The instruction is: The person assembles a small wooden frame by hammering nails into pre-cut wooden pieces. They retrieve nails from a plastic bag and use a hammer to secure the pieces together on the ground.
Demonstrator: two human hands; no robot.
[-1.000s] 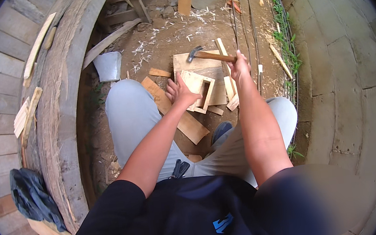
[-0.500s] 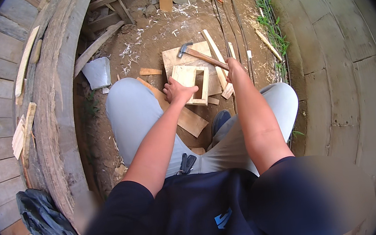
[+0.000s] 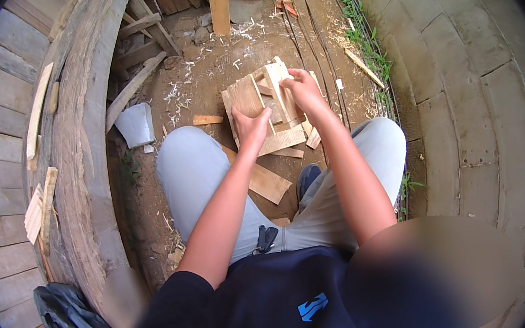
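Observation:
A small box of pale wood [image 3: 244,97], with flat panels and an open gap along its middle, is tilted up in front of my knees. My left hand [image 3: 252,127] grips its near left side, with the thumb over the panel's edge. On the far right side, my right hand [image 3: 304,93] has its fingers closed on the box's upright board [image 3: 281,95]. Part of that board is hidden behind the fingers. No hammer shows in either hand. Just below the box, a flat plank [image 3: 270,184] lies on the dirt between my legs.
A broken pale slab [image 3: 135,125] lies left of my knee, beside a thick weathered beam [image 3: 73,153] bearing wood slivers. Dark cables [image 3: 319,34] run along the dirt at right, near a block wall [image 3: 462,96]. Wood shavings [image 3: 179,89] litter the ground.
The hammer that was in my right hand is no longer visible. That hand has moved left onto the box, which is now turned and raised. My left hand stays on it.

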